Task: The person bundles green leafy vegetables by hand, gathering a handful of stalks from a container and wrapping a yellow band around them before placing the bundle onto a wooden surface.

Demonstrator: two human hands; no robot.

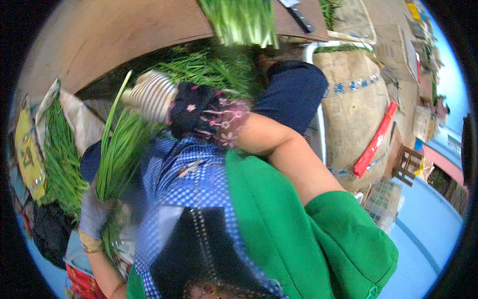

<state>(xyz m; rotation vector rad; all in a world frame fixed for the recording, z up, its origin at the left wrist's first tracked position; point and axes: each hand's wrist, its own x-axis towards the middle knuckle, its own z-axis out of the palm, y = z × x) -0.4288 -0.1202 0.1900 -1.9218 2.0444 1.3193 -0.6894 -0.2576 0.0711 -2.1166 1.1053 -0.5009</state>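
Note:
My left hand (93, 215), in a pale glove, is at the lower left, closed around a bunch of long flat green leaves (121, 149) that look like garlic chives. The bunch stands up from that hand, and more leaf ends hang below it. Across my body reaches my right arm, with a dark floral sleeve cover. My right hand (151, 96), in a striped glove, is at the upper part of the bunch, beside one stalk that sticks up. Its fingers are turned away, so their grip is hidden.
A pile of chives with pale stem ends (244, 26) overhangs the brown tabletop (149, 22), near a black-handled knife (300, 18). Loose greens (209, 71) lie beneath the edge. Burlap sacking (351, 123) bears a red plastic roll (375, 140) at right. More chives (63, 149) stand at left.

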